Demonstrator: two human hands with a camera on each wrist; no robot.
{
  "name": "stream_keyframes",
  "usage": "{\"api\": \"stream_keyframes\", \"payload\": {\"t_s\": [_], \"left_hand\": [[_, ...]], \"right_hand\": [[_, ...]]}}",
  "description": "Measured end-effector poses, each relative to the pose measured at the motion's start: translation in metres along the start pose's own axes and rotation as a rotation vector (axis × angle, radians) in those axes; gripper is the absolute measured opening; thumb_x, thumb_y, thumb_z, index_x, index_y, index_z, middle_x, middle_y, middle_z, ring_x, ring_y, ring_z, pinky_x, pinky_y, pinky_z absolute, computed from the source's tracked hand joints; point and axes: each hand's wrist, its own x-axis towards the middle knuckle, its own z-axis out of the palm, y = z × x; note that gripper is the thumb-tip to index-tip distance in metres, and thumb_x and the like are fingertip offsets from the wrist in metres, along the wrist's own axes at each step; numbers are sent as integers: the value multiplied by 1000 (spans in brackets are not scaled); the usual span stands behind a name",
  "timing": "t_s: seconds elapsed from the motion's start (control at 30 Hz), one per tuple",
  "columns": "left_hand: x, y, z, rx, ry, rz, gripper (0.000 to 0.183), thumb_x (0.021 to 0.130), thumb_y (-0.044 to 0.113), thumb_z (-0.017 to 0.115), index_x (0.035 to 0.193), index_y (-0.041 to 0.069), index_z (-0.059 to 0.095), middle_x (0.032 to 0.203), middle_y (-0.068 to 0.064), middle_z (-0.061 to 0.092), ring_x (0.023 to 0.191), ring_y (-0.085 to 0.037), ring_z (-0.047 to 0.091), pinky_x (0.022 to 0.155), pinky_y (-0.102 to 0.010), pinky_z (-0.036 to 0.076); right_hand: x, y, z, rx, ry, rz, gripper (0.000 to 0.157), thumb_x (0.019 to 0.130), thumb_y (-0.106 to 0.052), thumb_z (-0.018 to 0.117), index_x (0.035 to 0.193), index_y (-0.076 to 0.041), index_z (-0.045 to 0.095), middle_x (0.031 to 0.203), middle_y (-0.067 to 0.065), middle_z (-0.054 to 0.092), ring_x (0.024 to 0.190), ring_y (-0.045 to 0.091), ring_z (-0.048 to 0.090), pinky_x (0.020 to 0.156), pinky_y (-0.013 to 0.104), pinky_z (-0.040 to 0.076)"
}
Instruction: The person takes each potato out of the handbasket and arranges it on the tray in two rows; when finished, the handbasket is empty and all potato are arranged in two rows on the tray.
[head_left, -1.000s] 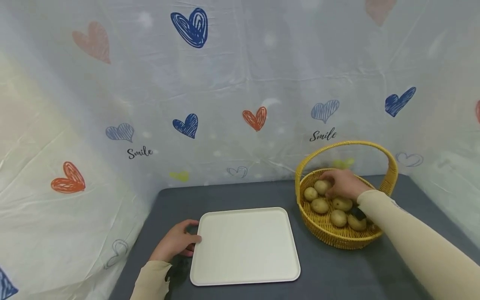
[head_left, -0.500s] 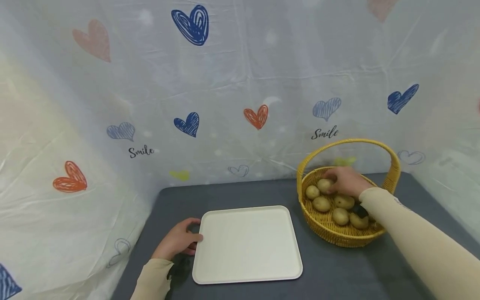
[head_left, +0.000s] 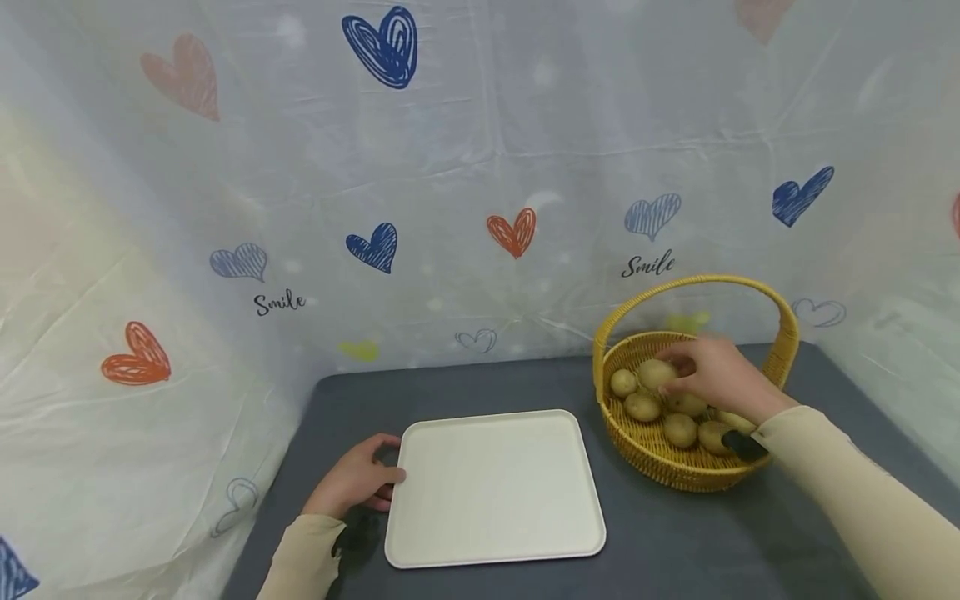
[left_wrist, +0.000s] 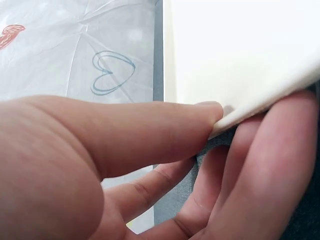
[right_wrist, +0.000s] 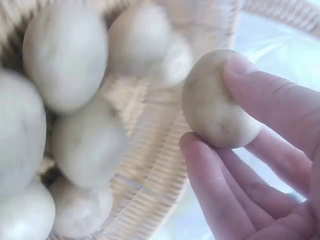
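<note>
My right hand [head_left: 716,375] pinches a pale potato [right_wrist: 215,100] between thumb and fingers, just above the wicker basket [head_left: 660,471]. Under and beside it, several more potatoes [head_left: 680,431] lie inside the basket, and the right wrist view shows them blurred. At the left edge of the white tray [head_left: 495,492], my left hand [head_left: 356,479] grips the rim. In the left wrist view the thumb [left_wrist: 165,127] rests on top of the rim and the fingers curl beneath it.
The basket's tall arched handle [head_left: 697,281] rises over its right and left sides. Basket and tray stand on a dark grey table [head_left: 480,387]. A white curtain [head_left: 442,167] printed with hearts hangs behind and along both sides.
The right hand has risen and drawn back toward the right, lifting the potato from among the others. The left hand stays at the tray's edge.
</note>
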Motion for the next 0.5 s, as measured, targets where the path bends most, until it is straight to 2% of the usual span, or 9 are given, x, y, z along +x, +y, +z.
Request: {"api": "stream_keyframes", "payload": {"t_s": [0.13,0.27,0.37,0.5], "left_hand": [[-2,-2,0,-11,8,5,62,94,10,80,151,9,56,89,-15,65,69,-27,72,61,-41,65],[0,-1,0,-10,7,42,60,95,11,80,150,9,57,91,-15,64,69,-26,71,61,-40,65],[1,-2,0,-3,13,55,60,95,11,80,150,10,57,91,-15,64,68,-26,71,60,-40,65],[-1,-4,-2,-9,6,53,60,95,11,80,150,12,57,91,-15,65,68,-26,71,61,-40,65]], "right_hand": [[-18,-20,2,29,41,17,55,92,-39,87,136,-8,74,116,7,81,104,26,76,89,52,61],[-38,-41,7,44,107,26,55,92,-43,87,136,-12,75,113,7,82,99,25,80,88,52,63],[-48,-58,15,75,141,19,53,90,-40,89,134,-14,76,108,4,83,94,20,80,83,41,65],[-51,-80,34,167,143,-16,54,88,-32,92,134,-9,75,109,6,82,93,17,79,76,23,64]]}}
